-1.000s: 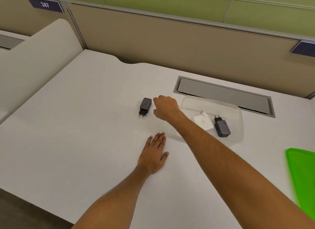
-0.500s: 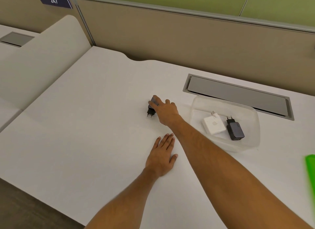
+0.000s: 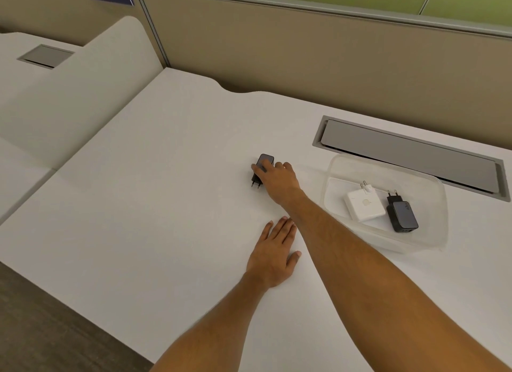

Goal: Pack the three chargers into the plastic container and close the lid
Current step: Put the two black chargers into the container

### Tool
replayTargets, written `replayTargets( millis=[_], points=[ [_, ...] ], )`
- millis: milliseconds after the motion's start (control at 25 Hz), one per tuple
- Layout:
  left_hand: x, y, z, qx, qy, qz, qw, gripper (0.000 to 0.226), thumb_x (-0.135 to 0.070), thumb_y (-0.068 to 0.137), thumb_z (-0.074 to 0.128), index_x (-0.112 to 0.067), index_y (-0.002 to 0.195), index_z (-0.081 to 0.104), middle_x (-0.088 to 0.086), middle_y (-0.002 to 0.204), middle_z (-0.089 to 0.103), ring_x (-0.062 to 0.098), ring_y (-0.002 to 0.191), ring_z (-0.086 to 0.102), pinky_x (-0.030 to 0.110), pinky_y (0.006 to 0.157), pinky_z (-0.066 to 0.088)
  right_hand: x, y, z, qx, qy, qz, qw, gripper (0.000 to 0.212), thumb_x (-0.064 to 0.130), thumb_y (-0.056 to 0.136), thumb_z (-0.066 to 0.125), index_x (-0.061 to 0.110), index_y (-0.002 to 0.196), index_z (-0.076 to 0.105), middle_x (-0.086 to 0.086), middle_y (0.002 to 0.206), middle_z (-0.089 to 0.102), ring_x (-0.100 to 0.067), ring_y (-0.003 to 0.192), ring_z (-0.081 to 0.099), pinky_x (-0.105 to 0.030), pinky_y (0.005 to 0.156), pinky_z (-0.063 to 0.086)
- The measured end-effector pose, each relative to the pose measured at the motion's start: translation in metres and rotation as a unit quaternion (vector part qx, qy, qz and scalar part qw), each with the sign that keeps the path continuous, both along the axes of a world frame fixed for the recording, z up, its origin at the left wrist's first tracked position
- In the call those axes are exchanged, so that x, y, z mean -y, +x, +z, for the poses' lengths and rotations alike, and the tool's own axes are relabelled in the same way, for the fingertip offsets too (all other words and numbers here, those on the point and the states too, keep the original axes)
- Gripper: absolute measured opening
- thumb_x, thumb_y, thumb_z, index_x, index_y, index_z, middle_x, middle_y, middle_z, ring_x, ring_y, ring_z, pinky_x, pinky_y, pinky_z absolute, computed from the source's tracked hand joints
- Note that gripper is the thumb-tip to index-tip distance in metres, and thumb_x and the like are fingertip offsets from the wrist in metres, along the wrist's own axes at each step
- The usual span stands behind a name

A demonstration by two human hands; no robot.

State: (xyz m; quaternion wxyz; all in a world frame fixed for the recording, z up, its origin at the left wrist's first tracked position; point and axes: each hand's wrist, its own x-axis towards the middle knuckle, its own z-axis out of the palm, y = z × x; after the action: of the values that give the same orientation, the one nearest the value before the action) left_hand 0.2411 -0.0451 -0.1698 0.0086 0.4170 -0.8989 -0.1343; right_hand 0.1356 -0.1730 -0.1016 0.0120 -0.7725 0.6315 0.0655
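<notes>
— Right hand (image 3: pixel 279 181) has reached the last charger (image 3: pixel 261 168) now, fingers curling over it where a second ago they only hovered short of it!

— Lifted yet?

— No, it's on the desk (image 3: pixel 166 205), well left of the box (image 3: pixel 385 202). White charger (image 3: pixel 364 205) and dark charger (image 3: pixel 400 215) already lie inside.

— Left hand (image 3: pixel 274 256)?

— Flat, fingers spread, empty, near-left of the box. One charger to go, then the lid.
</notes>
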Motion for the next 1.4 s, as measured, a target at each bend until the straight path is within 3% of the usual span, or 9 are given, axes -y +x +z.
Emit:
replayTargets(
  millis=[200,520,720,920,1160,1400],
  points=[
    [0.000,-0.001,-0.003,-0.002,-0.008,0.005,1.000,0.066,-0.051,0.095,0.018,-0.017,0.151,0.009,0.001,0.161,0.010,0.013,0.147,-0.002,0.039,0.119,-0.007,0.008,-0.004,0.001,-0.030,-0.004,-0.010,0.999,0.069,0.008,0.086,0.063,0.021,0.145,0.030,-0.011,0.147,0.033,-0.032,0.121,0.048,-0.048,0.109,0.028],
    [0.001,0.000,-0.005,-0.003,-0.007,0.006,1.000,0.067,-0.053,0.095,0.015,-0.017,0.151,0.009,0.001,0.161,0.010,0.015,0.148,0.000,0.040,0.120,-0.003,0.017,0.001,0.007,-0.054,-0.025,0.005,0.998,0.070,0.010,0.071,0.078,0.019,0.132,0.044,-0.007,0.138,0.040,-0.028,0.119,0.047,-0.046,0.105,0.031],
    [0.000,0.000,-0.003,-0.002,-0.011,0.007,1.000,0.066,-0.051,0.095,0.017,-0.017,0.151,0.008,0.001,0.161,0.008,0.014,0.148,-0.002,0.039,0.120,-0.005,0.012,-0.006,0.004,-0.054,-0.015,0.046,0.997,0.068,0.012,0.080,0.071,0.020,0.138,0.036,0.000,0.149,0.033,-0.026,0.130,0.039,-0.045,0.107,0.031],
    [0.000,0.000,-0.002,-0.001,-0.013,0.005,1.000,0.067,-0.051,0.094,0.014,-0.016,0.151,0.008,0.001,0.161,0.007,0.013,0.148,-0.002,0.037,0.119,-0.006,0.006,-0.005,0.002,-0.057,-0.029,0.053,0.997,0.051,0.006,0.082,0.067,0.015,0.128,0.046,-0.003,0.126,0.053,-0.027,0.115,0.048,-0.036,0.090,0.041],
    [0.000,0.000,-0.002,0.011,-0.021,0.003,1.000,0.065,-0.050,0.096,0.016,-0.016,0.150,0.004,0.001,0.161,0.006,0.011,0.146,-0.008,0.036,0.117,-0.009,-0.002,-0.012,0.005,-0.089,-0.057,0.069,0.992,0.033,0.006,0.084,0.063,0.012,0.115,0.054,-0.004,0.111,0.059,-0.025,0.102,0.054,-0.035,0.084,0.039],
    [0.001,0.001,-0.002,0.007,-0.027,0.002,1.000,0.065,-0.050,0.095,0.015,-0.015,0.150,0.006,0.000,0.161,0.007,0.009,0.144,-0.010,0.035,0.118,-0.006,-0.005,-0.009,0.050,0.015,-0.147,0.051,0.988,0.030,0.026,0.088,0.061,0.008,0.112,0.057,-0.008,0.107,0.064,-0.027,0.098,0.057,-0.036,0.082,0.042]
  ],
)
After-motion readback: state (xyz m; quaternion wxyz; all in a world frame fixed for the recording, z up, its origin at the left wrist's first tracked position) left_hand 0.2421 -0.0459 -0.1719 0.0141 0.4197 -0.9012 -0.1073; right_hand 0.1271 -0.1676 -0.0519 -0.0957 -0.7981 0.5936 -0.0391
